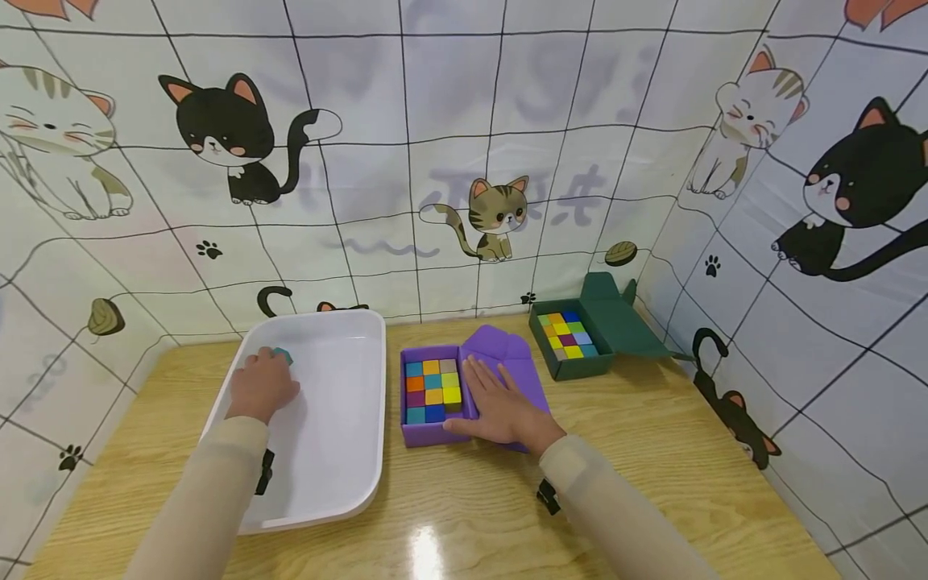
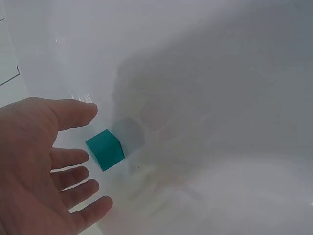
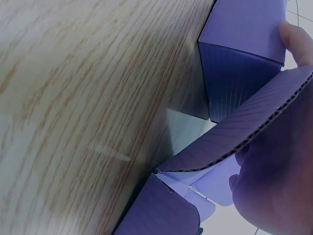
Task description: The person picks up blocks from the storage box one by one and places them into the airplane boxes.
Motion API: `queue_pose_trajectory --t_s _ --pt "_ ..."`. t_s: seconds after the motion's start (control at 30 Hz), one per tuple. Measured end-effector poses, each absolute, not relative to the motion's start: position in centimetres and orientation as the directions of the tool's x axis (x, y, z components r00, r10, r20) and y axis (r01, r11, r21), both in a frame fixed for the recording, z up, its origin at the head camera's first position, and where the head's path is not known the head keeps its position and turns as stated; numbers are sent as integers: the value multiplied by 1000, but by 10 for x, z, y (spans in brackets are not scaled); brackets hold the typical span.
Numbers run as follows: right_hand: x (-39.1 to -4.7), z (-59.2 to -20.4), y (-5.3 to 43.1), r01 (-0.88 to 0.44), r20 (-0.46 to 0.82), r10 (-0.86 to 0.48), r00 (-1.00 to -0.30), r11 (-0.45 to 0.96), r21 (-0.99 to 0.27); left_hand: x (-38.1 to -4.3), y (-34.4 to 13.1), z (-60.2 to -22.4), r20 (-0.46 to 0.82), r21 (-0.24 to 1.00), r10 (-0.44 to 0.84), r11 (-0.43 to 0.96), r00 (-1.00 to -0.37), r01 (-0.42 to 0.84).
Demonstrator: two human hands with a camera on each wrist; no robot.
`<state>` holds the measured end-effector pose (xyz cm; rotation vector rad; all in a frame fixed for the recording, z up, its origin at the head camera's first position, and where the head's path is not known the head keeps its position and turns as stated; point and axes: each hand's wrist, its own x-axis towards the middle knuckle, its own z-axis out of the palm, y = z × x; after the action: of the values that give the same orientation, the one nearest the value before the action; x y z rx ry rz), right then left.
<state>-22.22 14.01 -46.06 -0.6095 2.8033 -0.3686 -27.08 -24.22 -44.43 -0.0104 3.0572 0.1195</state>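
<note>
A teal cube (image 2: 105,150) lies in the white tray (image 1: 379,419). My left hand (image 1: 261,387) reaches down over it; in the left wrist view the thumb and fingers are parted beside the cube, without a visible grip. To the right of the tray stands a purple box (image 1: 437,436), lid folded open, with several coloured cubes (image 1: 433,396) in rows. My right hand (image 1: 503,409) rests with outstretched fingers on the opened purple lid (image 1: 535,391), its thumb touching the box's near right corner. The right wrist view shows the lid's edge hiding part of that hand.
Behind and to the right, a dark green box (image 1: 583,369) holds several coloured cubes, its lid (image 1: 631,326) folded open toward the right. Wooden tabletop (image 1: 652,427) lies under everything. A cat-patterned cloth (image 1: 377,185) hangs along the back and sides.
</note>
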Motion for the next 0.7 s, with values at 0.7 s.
queue_pose_trajectory --t_s 0.7 --pt "-222 -461 139 -356 -207 -409 -889 901 -249 -291 -253 -456 64 -93 83 993 -994 77"
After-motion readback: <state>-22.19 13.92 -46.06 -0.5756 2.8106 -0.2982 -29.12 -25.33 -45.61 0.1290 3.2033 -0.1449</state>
